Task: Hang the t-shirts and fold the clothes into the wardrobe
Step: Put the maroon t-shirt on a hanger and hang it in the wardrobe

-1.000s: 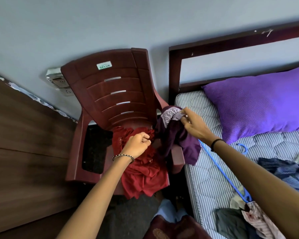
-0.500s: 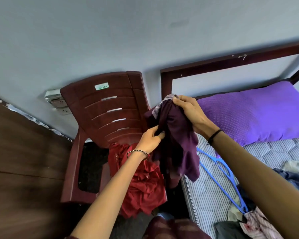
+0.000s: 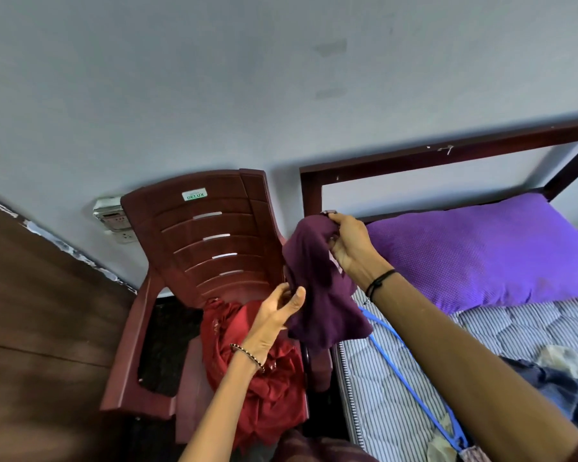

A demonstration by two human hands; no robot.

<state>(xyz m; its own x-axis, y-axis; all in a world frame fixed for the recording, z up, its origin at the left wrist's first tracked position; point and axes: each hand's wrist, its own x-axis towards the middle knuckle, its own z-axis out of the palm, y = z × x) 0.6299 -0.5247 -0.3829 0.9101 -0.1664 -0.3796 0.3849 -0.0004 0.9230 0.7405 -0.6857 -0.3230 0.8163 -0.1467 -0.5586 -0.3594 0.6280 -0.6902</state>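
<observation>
Holding the purple garment [image 3: 317, 295] aloft
Right hand [image 3: 351, 248] pinches its twelve o'clock end, left hand [image 3: 277, 315] its nine o'clock edge; long axis vertical.

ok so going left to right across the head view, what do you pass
brown wooden panel → wall socket → maroon plastic chair → dark purple garment held up in both hands → purple pillow

A small white sticker [image 3: 194, 195] near the top of the maroon plastic chair's backrest [image 3: 214, 235] read "DELUX" in green capitals; a smaller line above that word was too small to read.
</observation>
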